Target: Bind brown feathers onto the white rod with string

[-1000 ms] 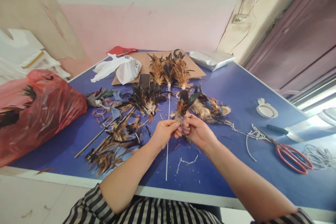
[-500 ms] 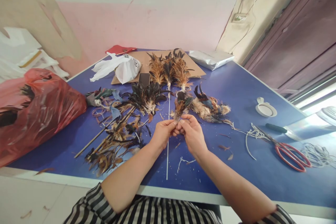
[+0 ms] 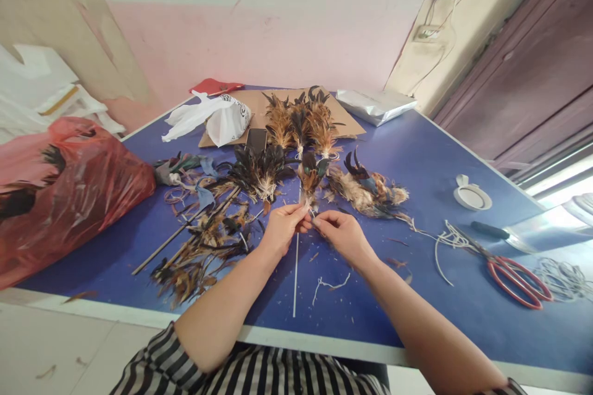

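My left hand (image 3: 286, 227) pinches a small bunch of brown and dark green feathers (image 3: 312, 174) by its pale lower end, tips pointing away from me. Close to the right of that end is my right hand (image 3: 341, 233), its thumb and fingers pressed together on something too small to make out. A thin white stick (image 3: 296, 278) lies on the blue table under my hands. To their right rests a short piece of white string (image 3: 332, 286). Behind the left hand spreads a dark feather bunch (image 3: 262, 173); to the right is a pile of fluffy feathers (image 3: 370, 191).
Loose feathers and thin sticks (image 3: 204, 241) cover the left side, beside a red plastic bag (image 3: 92, 191). Red-handled scissors (image 3: 519, 281), a knife (image 3: 490, 229) and a tape roll (image 3: 472, 196) lie right. Feather bunches (image 3: 280, 126) rest on cardboard (image 3: 347, 126) at the back.
My right hand has drawn slightly away from the left, to the right. The held feather bunch now shows more fully and points farther away from me.
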`<state>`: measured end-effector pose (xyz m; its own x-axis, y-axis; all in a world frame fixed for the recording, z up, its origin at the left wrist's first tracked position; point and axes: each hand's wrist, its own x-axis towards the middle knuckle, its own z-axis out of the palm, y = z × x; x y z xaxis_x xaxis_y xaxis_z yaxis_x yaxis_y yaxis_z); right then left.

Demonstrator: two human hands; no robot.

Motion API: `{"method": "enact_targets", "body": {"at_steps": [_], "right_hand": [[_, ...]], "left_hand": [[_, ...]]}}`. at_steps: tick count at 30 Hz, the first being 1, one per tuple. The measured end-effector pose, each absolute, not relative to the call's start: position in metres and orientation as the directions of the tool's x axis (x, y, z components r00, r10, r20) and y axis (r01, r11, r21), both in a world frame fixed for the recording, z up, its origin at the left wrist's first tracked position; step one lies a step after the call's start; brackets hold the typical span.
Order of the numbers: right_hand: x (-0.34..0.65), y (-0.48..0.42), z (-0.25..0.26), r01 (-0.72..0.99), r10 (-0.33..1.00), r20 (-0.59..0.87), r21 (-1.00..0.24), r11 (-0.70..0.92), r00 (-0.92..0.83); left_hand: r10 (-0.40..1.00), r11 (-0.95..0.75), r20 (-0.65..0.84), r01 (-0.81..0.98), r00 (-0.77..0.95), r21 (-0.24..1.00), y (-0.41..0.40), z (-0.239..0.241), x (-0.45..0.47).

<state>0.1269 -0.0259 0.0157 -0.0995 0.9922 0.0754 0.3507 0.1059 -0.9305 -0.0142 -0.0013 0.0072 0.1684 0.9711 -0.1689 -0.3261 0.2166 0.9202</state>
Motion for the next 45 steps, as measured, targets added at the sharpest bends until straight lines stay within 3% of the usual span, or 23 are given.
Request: {"method": "enact_targets", "body": {"at_steps": [2, 5, 8, 9, 11, 13, 14, 16, 17, 18, 19, 22, 24, 29, 31, 34, 37, 41, 45], "right_hand": [[0.129, -0.029, 0.022, 0.525, 0.957, 0.258, -0.800, 0.289, -0.134], [0.129, -0.033, 0.036, 0.743, 0.853, 0.413, -0.449, 0.496, -0.319], [0.126, -0.027, 0.055, 0.788, 0.751, 0.328, -0.031, 0.614, -0.573], [0.126, -0.023, 0.061, 0.765, 0.728, 0.267, 0.061, 0.641, -0.631], [0.129, -0.010, 0.072, 0.720, 0.705, 0.145, 0.107, 0.686, -0.694], [0.138, 0.005, 0.081, 0.714, 0.714, -0.002, -0.008, 0.700, -0.700], [0.144, 0.013, 0.083, 0.717, 0.713, -0.081, -0.122, 0.686, -0.697], [0.156, 0.024, 0.082, 0.658, 0.650, -0.212, -0.475, 0.584, -0.730], [0.162, 0.027, 0.079, 0.594, 0.622, -0.230, -0.648, 0.476, -0.749], [0.167, 0.028, 0.074, 0.514, 0.668, -0.160, -0.771, 0.375, -0.727], [0.170, 0.027, 0.068, 0.482, 0.687, -0.133, -0.805, 0.346, -0.715], [0.168, 0.016, 0.050, 0.392, 0.802, -0.003, -0.873, 0.289, -0.597], [0.159, 0.003, 0.041, 0.421, 0.880, 0.129, -0.840, 0.342, -0.458], [0.142, -0.019, 0.035, 0.471, 0.891, 0.355, -0.757, 0.452, -0.285], [0.142, -0.019, 0.031, 0.448, 0.930, 0.327, -0.815, 0.369, -0.170], [0.146, -0.014, 0.021, 0.285, 0.993, 0.118, -0.952, 0.114, -0.001], [0.144, -0.011, 0.010, 0.059, 0.998, -0.055, -0.997, -0.053, -0.024], [0.135, -0.010, 0.003, -0.144, 0.992, -0.098, -0.984, -0.109, -0.080], [0.132, -0.009, 0.000, -0.198, 0.994, -0.077, -0.976, -0.092, -0.084]], "left_hand": [[0.967, 0.217, -0.170, -0.265, 0.189, 0.939, -0.001, 0.004, -0.013], [0.958, 0.176, -0.147, -0.100, 0.245, 0.979, -0.002, -0.003, -0.010], [0.956, 0.019, -0.058, 0.139, 0.289, 0.990, -0.006, -0.009, -0.009], [0.950, -0.055, -0.011, 0.203, 0.312, 0.978, -0.008, -0.010, -0.009], [0.916, -0.205, 0.089, 0.266, 0.392, 0.942, -0.011, -0.009, -0.010], [0.860, -0.288, 0.143, 0.235, 0.489, 0.928, -0.014, -0.005, -0.011], [0.840, -0.270, 0.132, 0.194, 0.527, 0.943, -0.016, -0.002, -0.011], [0.822, -0.121, 0.052, 0.084, 0.567, 0.989, -0.017, 0.003, -0.012], [0.821, -0.018, 0.006, 0.016, 0.570, 1.000, -0.017, 0.005, -0.012], [0.825, 0.082, -0.034, -0.060, 0.563, 0.995, -0.016, 0.007, -0.013], [0.834, 0.168, -0.065, -0.140, 0.548, 0.976, -0.014, 0.008, -0.013], [0.861, 0.365, -0.173, -0.344, 0.479, 0.865, -0.007, 0.007, -0.015], [0.854, 0.468, -0.275, -0.419, 0.442, 0.778, -0.002, 0.003, -0.017], [0.839, 0.532, -0.364, -0.475, 0.404, 0.701, 0.005, -0.003, -0.020], [0.838, 0.534, -0.362, -0.473, 0.408, 0.701, 0.005, -0.002, -0.021], [0.829, 0.544, -0.355, -0.473, 0.432, 0.693, 0.003, 0.000, -0.020], [0.810, 0.562, -0.338, -0.467, 0.480, 0.683, 0.001, 0.000, -0.018], [0.784, 0.583, -0.326, -0.446, 0.529, 0.679, 0.000, -0.001, -0.017], [0.784, 0.580, -0.328, -0.431, 0.528, 0.692, 0.000, -0.002, -0.017]]}}
